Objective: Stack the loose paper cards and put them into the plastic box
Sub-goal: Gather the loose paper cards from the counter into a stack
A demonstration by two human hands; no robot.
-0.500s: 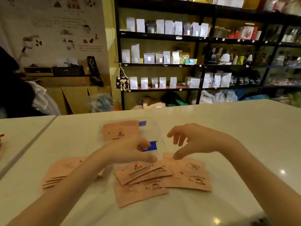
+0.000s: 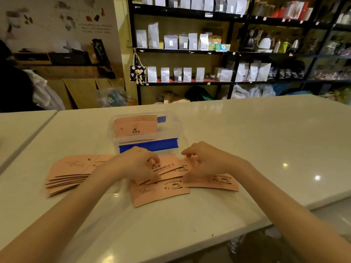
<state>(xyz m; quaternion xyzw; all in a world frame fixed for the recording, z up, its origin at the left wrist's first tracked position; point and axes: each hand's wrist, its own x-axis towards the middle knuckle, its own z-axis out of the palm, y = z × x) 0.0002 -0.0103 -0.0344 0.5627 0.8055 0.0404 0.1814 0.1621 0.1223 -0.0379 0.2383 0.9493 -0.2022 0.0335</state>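
Several loose pink paper cards [image 2: 171,188] printed with coffee cups lie overlapping on the white table [image 2: 266,141]. My left hand [image 2: 136,166] rests on them, its fingertips pinching the edge of the top card. My right hand [image 2: 207,160] presses curled fingers on the cards' right side. A fanned pile of the same cards [image 2: 70,171] lies to the left. Behind the hands stands a clear plastic box [image 2: 176,128] with blue clips, holding a stack of cards [image 2: 135,127].
A second white table [image 2: 20,126] adjoins on the left with a narrow gap between. The table's near right corner drops off at the lower right. Black shelves [image 2: 235,52] of bags stand beyond the far edge. A dark-clothed person [image 2: 13,88] is at the far left.
Both hands have come down onto the loose cards; the left hand now pinches the top card. The view has tilted down a little.
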